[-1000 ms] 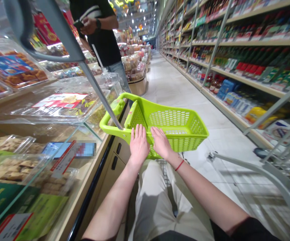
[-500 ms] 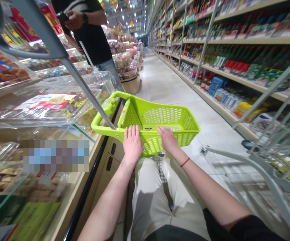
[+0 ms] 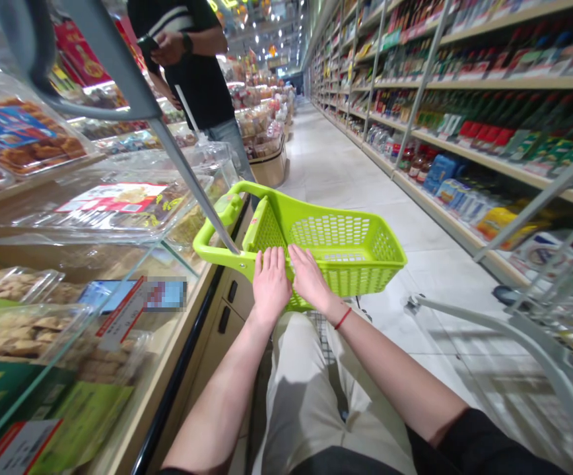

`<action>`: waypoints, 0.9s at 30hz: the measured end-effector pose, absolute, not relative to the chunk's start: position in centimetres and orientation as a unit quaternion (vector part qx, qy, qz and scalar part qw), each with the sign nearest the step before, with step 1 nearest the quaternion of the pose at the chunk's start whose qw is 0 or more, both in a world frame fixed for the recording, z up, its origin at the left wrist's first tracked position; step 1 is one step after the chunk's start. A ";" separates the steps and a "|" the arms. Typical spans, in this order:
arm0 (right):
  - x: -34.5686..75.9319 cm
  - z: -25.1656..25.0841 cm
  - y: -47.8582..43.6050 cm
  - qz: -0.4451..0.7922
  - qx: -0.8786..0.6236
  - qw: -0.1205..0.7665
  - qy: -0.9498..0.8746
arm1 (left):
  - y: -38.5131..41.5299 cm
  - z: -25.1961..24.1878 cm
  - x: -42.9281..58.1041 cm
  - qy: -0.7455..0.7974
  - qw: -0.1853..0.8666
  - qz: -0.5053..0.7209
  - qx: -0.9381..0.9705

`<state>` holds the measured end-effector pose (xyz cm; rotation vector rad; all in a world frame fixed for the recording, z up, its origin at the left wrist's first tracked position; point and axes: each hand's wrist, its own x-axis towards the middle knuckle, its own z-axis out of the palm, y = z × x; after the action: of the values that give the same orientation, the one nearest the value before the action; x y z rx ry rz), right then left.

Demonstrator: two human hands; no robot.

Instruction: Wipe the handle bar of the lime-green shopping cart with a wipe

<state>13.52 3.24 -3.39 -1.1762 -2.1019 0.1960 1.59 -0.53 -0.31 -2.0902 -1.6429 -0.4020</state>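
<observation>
A lime-green shopping basket point(image 3: 366, 277) with slotted walls is in front of my knees. My left hand point(image 3: 272, 284) lies on its near rim, fingers straight and pointing over the edge, thumb hidden. Right beside it, my right hand point(image 3: 311, 277) rests on the same rim with its fingers stretched out, a red cord on the wrist. Neither hand is wrapped round the rim as far as I can see. From the basket's left end a grey pull handle point(image 3: 192, 178) rises, tilted to the upper left.
At left is a glass-edged display counter point(image 3: 180, 254) with packaged snacks. A person point(image 3: 207, 86) in a dark shirt stands beyond it, holding a dark object. Stocked shelves point(image 3: 494, 86) line the right. A grey metal cart point(image 3: 514, 330) is close on my right. Pale floor tiles point(image 3: 311, 158) run between.
My right hand has slid left along the basket's rim, close to my left hand. My left hand stays on the rim. The whole view has shifted slightly.
</observation>
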 end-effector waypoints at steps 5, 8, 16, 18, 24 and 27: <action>14.8 -3.3 3.2 0.069 -0.441 0.330 -0.832 | -0.6 -0.2 1.6 -0.594 0.218 -0.148 -0.760; 17.0 -4.4 3.4 0.042 -0.454 0.324 -0.829 | -0.7 -0.1 1.6 -0.596 0.214 -0.151 -0.759; 24.2 -7.7 3.7 -0.009 -0.530 0.317 -0.787 | -0.8 -0.1 1.6 -0.595 0.203 -0.156 -0.762; 24.9 -7.9 3.8 -0.010 -0.557 0.321 -0.766 | -0.8 -0.1 1.6 -0.594 0.200 -0.159 -0.763; 19.8 -6.2 3.7 0.024 -0.548 0.342 -0.763 | -0.8 -0.2 1.6 -0.594 0.203 -0.159 -0.762; 16.3 -4.7 3.3 0.038 -0.488 0.331 -0.807 | -0.7 -0.3 1.6 -0.595 0.210 -0.155 -0.760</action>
<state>16.29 3.32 -4.73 -1.2746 -2.1090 0.0998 1.56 -0.71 -0.26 -2.1148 -1.6543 -0.4307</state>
